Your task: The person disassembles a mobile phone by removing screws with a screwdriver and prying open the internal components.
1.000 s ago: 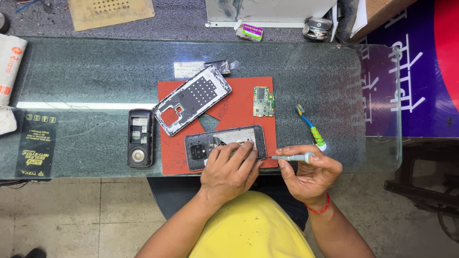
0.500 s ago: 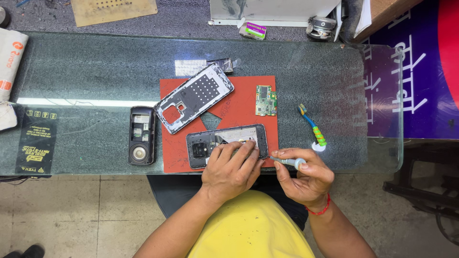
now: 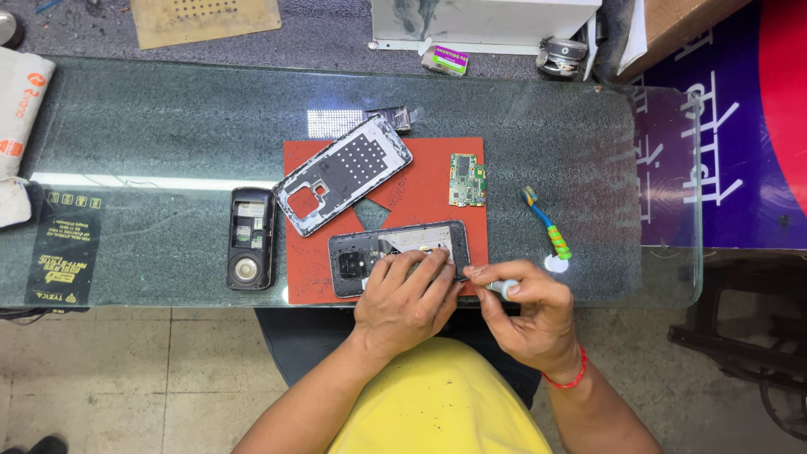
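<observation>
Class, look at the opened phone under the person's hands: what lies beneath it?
The opened phone lies on a red mat on the glass table. The left hand covers its near edge.

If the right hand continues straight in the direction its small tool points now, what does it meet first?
The right hand aims its pale-handled tool leftward at the opened black phone. It would probably meet that phone's right edge first, right beside the left hand's fingers; depth is unclear.

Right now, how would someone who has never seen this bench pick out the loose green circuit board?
Find the red mat on the glass table. Near its upper right corner lies the small green circuit board, apart from the open phone under the left hand. It alone is green, bare and caseless.
</observation>
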